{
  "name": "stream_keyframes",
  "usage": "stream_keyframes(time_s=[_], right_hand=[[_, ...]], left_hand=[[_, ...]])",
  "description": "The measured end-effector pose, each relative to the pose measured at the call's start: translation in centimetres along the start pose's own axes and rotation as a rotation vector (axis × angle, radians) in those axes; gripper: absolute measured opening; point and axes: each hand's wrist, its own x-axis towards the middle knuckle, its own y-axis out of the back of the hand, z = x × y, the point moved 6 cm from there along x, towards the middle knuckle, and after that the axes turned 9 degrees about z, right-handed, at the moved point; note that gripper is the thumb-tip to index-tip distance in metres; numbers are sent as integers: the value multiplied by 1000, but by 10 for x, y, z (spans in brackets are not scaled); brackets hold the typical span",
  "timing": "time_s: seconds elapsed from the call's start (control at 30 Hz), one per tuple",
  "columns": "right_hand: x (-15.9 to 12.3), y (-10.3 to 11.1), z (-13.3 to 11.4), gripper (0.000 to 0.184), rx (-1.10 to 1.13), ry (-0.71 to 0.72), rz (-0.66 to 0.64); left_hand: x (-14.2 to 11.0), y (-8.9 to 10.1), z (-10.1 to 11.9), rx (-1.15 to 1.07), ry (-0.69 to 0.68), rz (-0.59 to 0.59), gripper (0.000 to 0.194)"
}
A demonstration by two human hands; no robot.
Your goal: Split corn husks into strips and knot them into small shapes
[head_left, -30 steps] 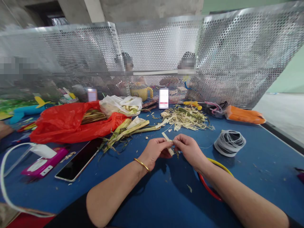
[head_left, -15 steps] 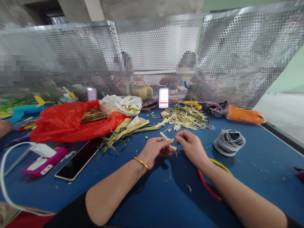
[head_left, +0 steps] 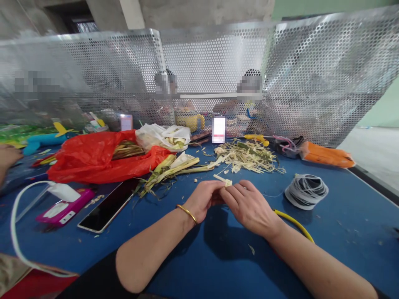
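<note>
Above the blue table (head_left: 199,265), my left hand (head_left: 204,198) and my right hand (head_left: 247,205) meet, both closed round a short pale stalk piece (head_left: 223,180). Its cut tip pokes up between the fingers. A gold bangle sits on my left wrist. Beyond the hands lie green and pale stalks (head_left: 168,168) and a heap of peeled husk scraps (head_left: 247,154).
A red plastic bag (head_left: 93,158) and a white bag (head_left: 162,137) hold more stalks at back left. A dark phone (head_left: 107,207), a pink device (head_left: 64,209) and a white cable lie left. A coil of cord (head_left: 305,190) sits right. Perforated metal screens stand behind, with people beyond.
My right hand has moved left and closed over the stalk piece, covering most of it. The view has shifted slightly to the right and down.
</note>
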Motion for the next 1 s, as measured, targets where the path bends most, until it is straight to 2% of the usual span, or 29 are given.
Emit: stream_keyframes(time_s=[0.2, 0.53, 0.8, 1.0], right_hand=[[-2, -1, 2, 20, -67, -26, 14], [-5, 2, 0, 22, -111, 5, 89], [-5, 2, -6, 26, -198, 37, 126], [-4, -2, -5, 25, -218, 22, 85]], left_hand=[[0, -4, -2, 36, 4, -52, 17], [-1, -4, -5, -37, 49, -55, 22], [-1, -1, -9, -129, 103, 23, 14], [0, -1, -10, -162, 107, 24, 10]])
